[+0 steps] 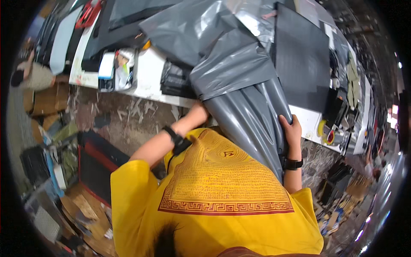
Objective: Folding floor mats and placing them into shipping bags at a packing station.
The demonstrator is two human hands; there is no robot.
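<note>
From the head view I watched a white workbench (147,73) crowded edge to edge, its far side buried under a crumpled grey plastic sheet (201,30) and a flat black panel (302,55). Spilling off the near edge toward a yellow shirt (214,192) hung the grey plastic bag (250,115), pulled into long smooth folds between bench and body. My right hand (292,128) was curled round the bag's right edge, fingers wrapped and pressed into the plastic. My left hand (201,112) reached under the bag's upper left side; its fingers were hidden, so I could not tell whether they gripped or only propped. Black bands sat on both wrists. A yellow tape roll (321,127) lay near the bench edge, just right of the bag. I judged the step to be drawing the bag off the bench against the body; the next move seemed to call for an even pull from both sides, lest the thin plastic snag or bunch
</note>
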